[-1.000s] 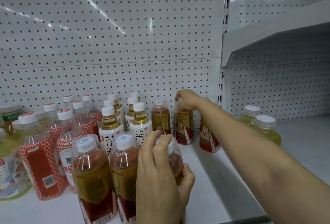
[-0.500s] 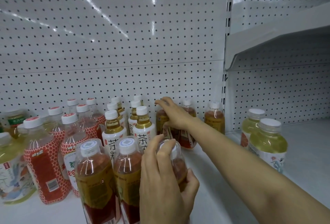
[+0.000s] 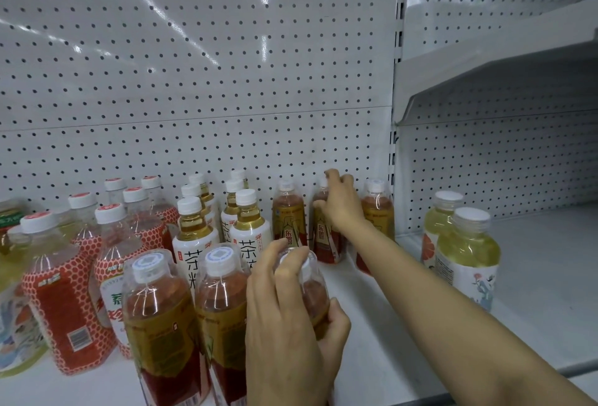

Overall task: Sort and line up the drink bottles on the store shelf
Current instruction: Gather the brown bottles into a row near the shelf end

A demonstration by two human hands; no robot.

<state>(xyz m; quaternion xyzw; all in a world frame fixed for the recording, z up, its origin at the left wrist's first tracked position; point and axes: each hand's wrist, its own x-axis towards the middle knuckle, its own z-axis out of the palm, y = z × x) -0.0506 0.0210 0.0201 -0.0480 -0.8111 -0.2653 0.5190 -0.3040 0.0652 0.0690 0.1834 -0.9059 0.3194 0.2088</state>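
Amber tea in clear plastic fills the front bottle (image 3: 310,289) the person's left hand (image 3: 284,324) clamps, fingers draped over its white cap, thumb on its side, at the white shelf's (image 3: 372,334) front edge beside two matching bottles (image 3: 191,315). At the pegboard back panel (image 3: 194,82), the right hand (image 3: 339,203) curls its grip round the middle rear bottle (image 3: 323,237), gold-and-red labelled, between two like it. Red honeycomb-wrapped bottles (image 3: 61,292) and white-labelled tea bottles (image 3: 194,237) stand in rows to the left. Two pale-green bottles (image 3: 466,250) stand apart on the right, bare shelf around them.
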